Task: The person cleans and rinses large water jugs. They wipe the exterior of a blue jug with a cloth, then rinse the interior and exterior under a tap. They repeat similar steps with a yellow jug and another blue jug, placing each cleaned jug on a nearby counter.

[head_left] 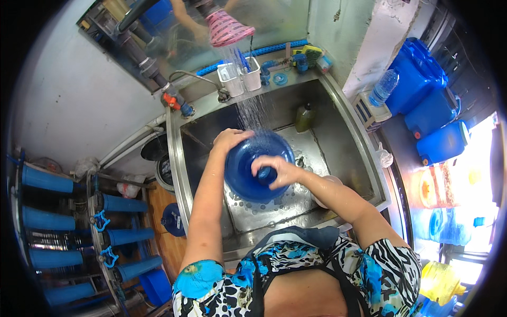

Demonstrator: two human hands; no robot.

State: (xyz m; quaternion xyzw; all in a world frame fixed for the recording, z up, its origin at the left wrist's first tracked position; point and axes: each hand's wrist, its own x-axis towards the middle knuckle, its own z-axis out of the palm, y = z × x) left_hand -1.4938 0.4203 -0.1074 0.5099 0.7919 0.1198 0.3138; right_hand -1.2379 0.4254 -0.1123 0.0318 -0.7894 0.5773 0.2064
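A large round blue water jug (241,177) stands in the stainless steel sink (253,219), its neck facing up at me. Water pours onto its far side from a spout wrapped in pink patterned cloth (230,30). My left hand (231,139) lies on the jug's far left shoulder, its fingers stretched over the wet surface. Around the neck, my right hand (282,171) curves with thumb and fingers bent, partly covering the mouth. Whether a small thing is inside that hand is hidden.
A greenish bottle (304,117) stands at the sink's back. White holders (230,79) and a yellow sponge (310,53) sit on the back ledge. A red-handled valve (170,101) is at the left corner. Blue jugs fill a rack (100,227) at left; blue containers (420,79) stand at right.
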